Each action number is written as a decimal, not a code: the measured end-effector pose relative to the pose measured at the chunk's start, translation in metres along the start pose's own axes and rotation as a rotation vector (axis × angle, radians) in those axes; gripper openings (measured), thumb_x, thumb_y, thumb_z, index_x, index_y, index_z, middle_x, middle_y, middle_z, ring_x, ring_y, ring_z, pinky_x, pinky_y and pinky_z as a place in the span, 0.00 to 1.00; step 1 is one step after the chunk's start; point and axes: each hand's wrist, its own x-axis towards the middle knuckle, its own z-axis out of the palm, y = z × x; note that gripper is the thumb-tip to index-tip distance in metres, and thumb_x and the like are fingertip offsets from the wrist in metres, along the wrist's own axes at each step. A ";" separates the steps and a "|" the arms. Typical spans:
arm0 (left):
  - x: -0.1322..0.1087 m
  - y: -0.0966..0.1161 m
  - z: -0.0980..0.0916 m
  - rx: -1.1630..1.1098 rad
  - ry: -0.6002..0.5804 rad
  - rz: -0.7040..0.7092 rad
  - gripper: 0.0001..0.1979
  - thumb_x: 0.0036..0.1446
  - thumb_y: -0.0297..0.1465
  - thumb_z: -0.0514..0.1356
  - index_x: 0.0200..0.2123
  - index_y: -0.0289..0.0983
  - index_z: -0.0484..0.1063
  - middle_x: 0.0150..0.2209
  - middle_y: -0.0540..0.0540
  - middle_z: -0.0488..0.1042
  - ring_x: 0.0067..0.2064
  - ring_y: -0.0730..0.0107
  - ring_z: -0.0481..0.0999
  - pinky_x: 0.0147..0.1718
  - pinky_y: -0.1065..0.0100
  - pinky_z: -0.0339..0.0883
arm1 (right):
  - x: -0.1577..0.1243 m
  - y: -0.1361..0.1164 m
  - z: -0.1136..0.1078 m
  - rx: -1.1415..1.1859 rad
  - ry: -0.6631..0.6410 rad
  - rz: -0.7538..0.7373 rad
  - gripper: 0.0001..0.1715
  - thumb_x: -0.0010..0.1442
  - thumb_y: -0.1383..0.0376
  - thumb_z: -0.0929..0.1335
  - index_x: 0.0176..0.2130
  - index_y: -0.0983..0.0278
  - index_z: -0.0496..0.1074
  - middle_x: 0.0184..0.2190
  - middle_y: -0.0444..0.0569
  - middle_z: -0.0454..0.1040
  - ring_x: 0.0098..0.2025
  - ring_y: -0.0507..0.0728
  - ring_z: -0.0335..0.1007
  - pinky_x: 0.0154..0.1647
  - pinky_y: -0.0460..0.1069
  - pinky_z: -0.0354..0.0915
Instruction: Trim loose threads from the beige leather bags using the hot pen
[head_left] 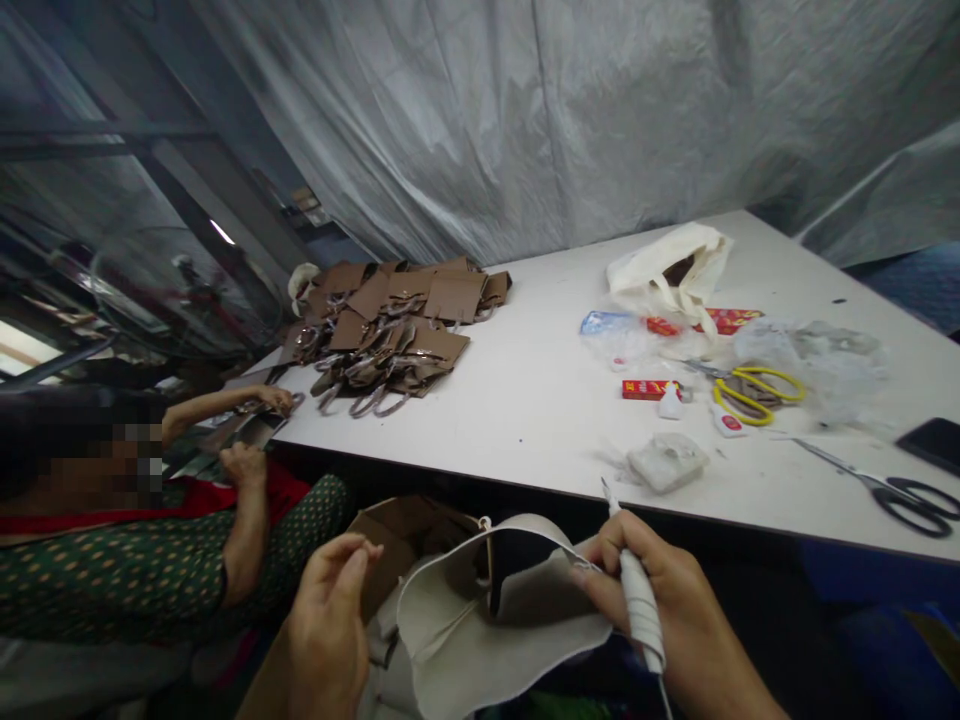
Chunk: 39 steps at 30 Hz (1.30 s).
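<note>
In the lower middle, a light grey bag piece (480, 655), perhaps leather, gapes with its inside showing and a dark opening at its upper side. My right hand (667, 590) is closed round a white-wrapped, pen-like tool (640, 605) with a pointed tip and a cord at its lower end. Its thumb and finger also pinch the bag piece's right edge. Left of the bag piece, my left hand (330, 625) is raised with thumb and fingertips pressed together. Whatever is between them, if anything, is too small to make out.
A white table (525, 420) carries a pile of brown bags (397, 310), yellow-handled scissors (757, 395), black-handled scissors (892, 490), a red box (649, 390), a cloth bag (675, 262) and a phone (934, 443). At left, a co-worker (150, 570) handles a similar brown piece.
</note>
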 end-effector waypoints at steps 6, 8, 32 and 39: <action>0.009 0.052 0.054 0.220 -0.908 -0.104 0.21 0.45 0.36 0.70 0.45 0.38 0.84 0.46 0.36 0.83 0.51 0.44 0.79 0.55 0.52 0.71 | 0.002 -0.019 0.013 0.204 -0.059 0.145 0.16 0.56 0.62 0.73 0.30 0.60 0.61 0.29 0.43 0.77 0.27 0.52 0.66 0.27 0.45 0.60; -0.001 0.058 0.081 0.303 -1.184 -0.060 0.22 0.46 0.33 0.69 0.47 0.40 0.85 0.49 0.38 0.83 0.54 0.43 0.79 0.57 0.51 0.69 | 0.004 -0.018 0.014 0.254 -0.082 0.159 0.16 0.55 0.62 0.73 0.31 0.60 0.61 0.29 0.44 0.78 0.27 0.52 0.67 0.28 0.46 0.60; -0.047 -0.049 0.188 0.041 -1.181 -0.660 0.15 0.42 0.37 0.76 0.28 0.33 0.79 0.24 0.46 0.77 0.27 0.69 0.73 0.28 0.70 0.62 | 0.019 0.071 -0.079 -0.090 0.410 0.069 0.29 0.72 0.45 0.62 0.59 0.60 0.74 0.36 0.49 0.80 0.34 0.56 0.77 0.35 0.48 0.73; -0.079 -0.061 0.219 0.043 -1.107 -0.709 0.16 0.40 0.38 0.76 0.27 0.33 0.78 0.23 0.47 0.75 0.26 0.69 0.70 0.28 0.69 0.61 | 0.034 0.080 -0.110 -0.219 0.590 0.119 0.22 0.74 0.47 0.62 0.45 0.61 0.72 0.28 0.43 0.72 0.30 0.55 0.70 0.34 0.48 0.68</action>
